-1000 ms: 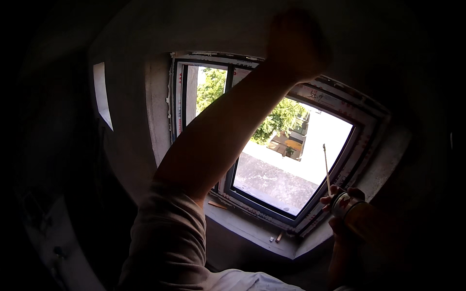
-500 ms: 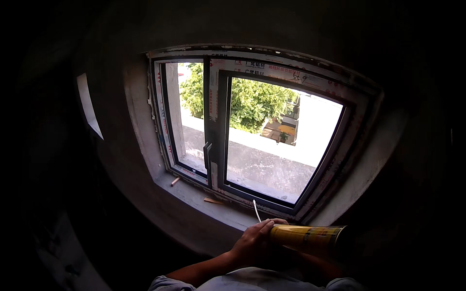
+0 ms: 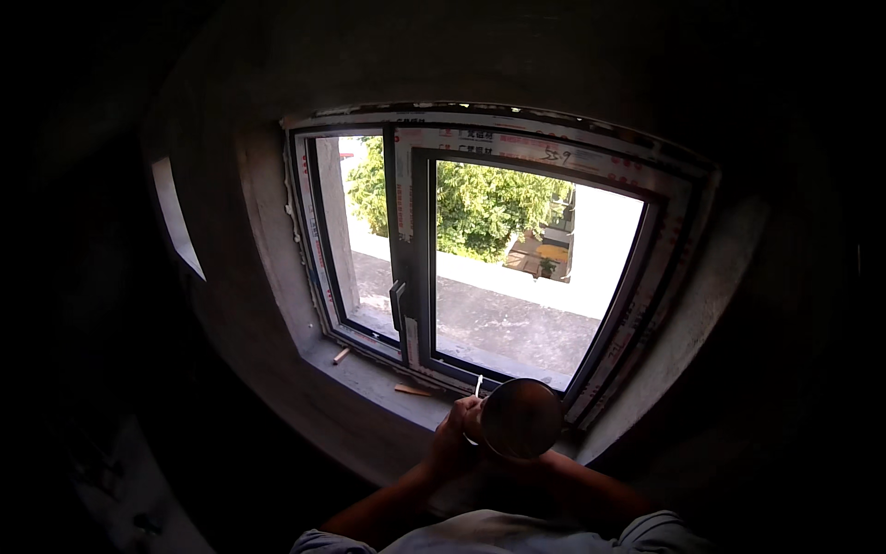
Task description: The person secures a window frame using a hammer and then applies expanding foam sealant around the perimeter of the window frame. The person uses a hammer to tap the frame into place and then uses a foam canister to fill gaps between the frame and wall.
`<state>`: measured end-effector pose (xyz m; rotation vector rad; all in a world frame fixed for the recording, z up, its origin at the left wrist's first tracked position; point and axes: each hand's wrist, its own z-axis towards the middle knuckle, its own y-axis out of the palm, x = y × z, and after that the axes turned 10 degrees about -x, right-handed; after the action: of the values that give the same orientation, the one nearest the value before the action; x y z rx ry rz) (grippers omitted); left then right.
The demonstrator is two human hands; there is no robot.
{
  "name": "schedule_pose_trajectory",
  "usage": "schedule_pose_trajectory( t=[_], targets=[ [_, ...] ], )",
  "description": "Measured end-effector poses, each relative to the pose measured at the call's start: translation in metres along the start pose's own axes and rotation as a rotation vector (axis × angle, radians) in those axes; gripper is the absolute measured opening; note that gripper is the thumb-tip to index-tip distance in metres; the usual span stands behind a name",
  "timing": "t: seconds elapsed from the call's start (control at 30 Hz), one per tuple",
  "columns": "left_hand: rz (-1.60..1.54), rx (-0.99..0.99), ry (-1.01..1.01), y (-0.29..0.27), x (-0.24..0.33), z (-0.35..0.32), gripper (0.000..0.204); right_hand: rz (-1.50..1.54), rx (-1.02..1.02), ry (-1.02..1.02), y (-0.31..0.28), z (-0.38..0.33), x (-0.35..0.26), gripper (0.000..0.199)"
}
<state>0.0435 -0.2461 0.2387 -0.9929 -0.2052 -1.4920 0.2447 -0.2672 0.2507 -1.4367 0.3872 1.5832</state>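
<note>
A foam spray can (image 3: pixel 522 418) points away from me, its round dark base toward me. My left hand (image 3: pixel 452 434) is closed around its nozzle end, on the left side. From there a thin white straw (image 3: pixel 479 386) rises to the lower rail of the window frame (image 3: pixel 420 268); whether its tip touches the rail I cannot tell. My right hand (image 3: pixel 551 462) is at the can's lower right, mostly behind it, with its fingers hidden. Any foam at the straw's tip is too small to make out.
A wood scrap (image 3: pixel 412 391) and a small stick (image 3: pixel 341 355) lie on the sill (image 3: pixel 374 380). The window handle (image 3: pixel 397 305) sticks out from the middle post. Rough plaster reveals (image 3: pixel 678 369) flank the window, and the surrounding room is very dark.
The can has swung from pointing sideways, base to the right, to base toward me, and shifted left. My hands moved left with it. The view tilted slightly.
</note>
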Motion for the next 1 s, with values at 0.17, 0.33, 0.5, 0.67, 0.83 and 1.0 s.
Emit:
schedule_pose_trajectory(
  t=[0.17,0.33,0.5,0.67,0.83,1.0],
  targets=[
    [-0.176,-0.128,-0.080,0.005,-0.046,-0.014,0.069,0.261,0.006,0.032,0.004,0.001,0.045,0.086],
    [-0.522,-0.124,-0.157,0.005,-0.051,-0.007,0.067,-0.482,-0.054,0.091,-0.013,-0.003,-0.084,0.088],
    [-0.197,0.062,-0.220,-0.060,0.000,-0.009,0.062,-1.084,0.227,-0.340,-0.087,-0.016,-0.157,0.063],
    [-0.448,-0.026,0.031,-0.091,0.008,0.086,0.061,-1.810,1.021,-0.163,-0.186,-0.132,-0.257,0.066],
    [-0.496,0.035,0.062,-0.201,0.060,0.123,0.071,-1.965,1.074,-0.048,-0.222,-0.092,-0.238,0.076],
    [-0.422,0.101,0.207,-0.234,0.109,0.210,0.051,-1.994,1.122,-0.018,-0.227,-0.108,-0.239,0.073]
  ],
)
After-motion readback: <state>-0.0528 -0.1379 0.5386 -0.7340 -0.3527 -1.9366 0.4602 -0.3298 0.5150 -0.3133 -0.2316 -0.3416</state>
